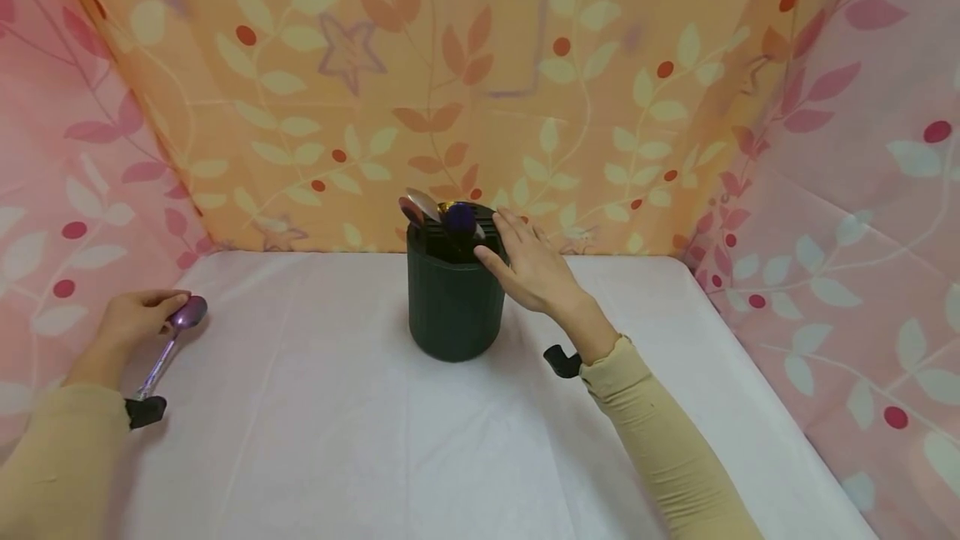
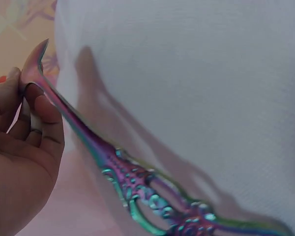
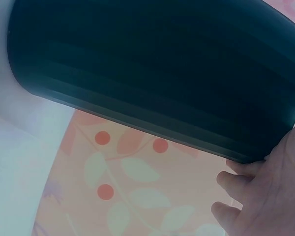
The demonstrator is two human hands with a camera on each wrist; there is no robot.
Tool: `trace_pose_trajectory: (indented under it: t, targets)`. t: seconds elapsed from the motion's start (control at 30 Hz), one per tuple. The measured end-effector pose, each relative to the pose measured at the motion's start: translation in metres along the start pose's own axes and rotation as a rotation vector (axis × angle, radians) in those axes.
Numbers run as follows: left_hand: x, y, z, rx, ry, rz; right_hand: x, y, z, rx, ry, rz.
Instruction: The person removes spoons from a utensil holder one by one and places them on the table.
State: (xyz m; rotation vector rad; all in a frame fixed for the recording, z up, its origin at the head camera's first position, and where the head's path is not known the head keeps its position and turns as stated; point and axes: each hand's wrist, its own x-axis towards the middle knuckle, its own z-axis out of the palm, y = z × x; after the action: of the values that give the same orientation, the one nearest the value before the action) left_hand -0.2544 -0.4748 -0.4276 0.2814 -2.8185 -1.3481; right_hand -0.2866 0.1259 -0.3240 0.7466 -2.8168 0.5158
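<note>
My left hand [image 1: 135, 319] pinches a purple iridescent spoon [image 1: 161, 365] at its bowl, low over the left side of the table. Its ornate openwork handle [image 2: 157, 196] slants away from the fingers in the left wrist view. A dark green, ribbed utensil holder [image 1: 455, 315] stands upright near the table's middle. Several spoon heads [image 1: 423, 204] stick up from its top, one dark blue, another silvery. My right hand [image 1: 536, 273] rests at the holder's right rim, fingers extended and thumb toward the front edge. In the right wrist view the holder's side [image 3: 152, 73] fills the upper part.
A white cloth [image 1: 337, 440] covers the table. Patterned fabric stands behind it, orange [image 1: 487, 132] at the back and pink [image 1: 847, 215] at the sides. Black straps with mounts [image 1: 562, 362] sit at both wrists.
</note>
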Motion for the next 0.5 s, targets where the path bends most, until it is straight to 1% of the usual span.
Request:
trace_pose_trajectory:
  t: [0.1,0.23,0.4,0.5]
  targets:
    - [0.002,-0.007,0.006,0.085,0.033,-0.001,0.000,0.000,0.000,-0.002,0.000,0.001]
    - [0.002,-0.016,0.013,0.156,0.046,-0.012,0.001,0.001,0.000,-0.004,-0.003,-0.002]
    - [0.003,-0.020,0.017,0.155,0.032,-0.015,0.000,0.002,0.001,-0.005,-0.003,-0.005]
    - [0.001,-0.021,0.017,0.142,0.021,-0.029,0.000,0.002,0.002,-0.003,0.000,-0.005]
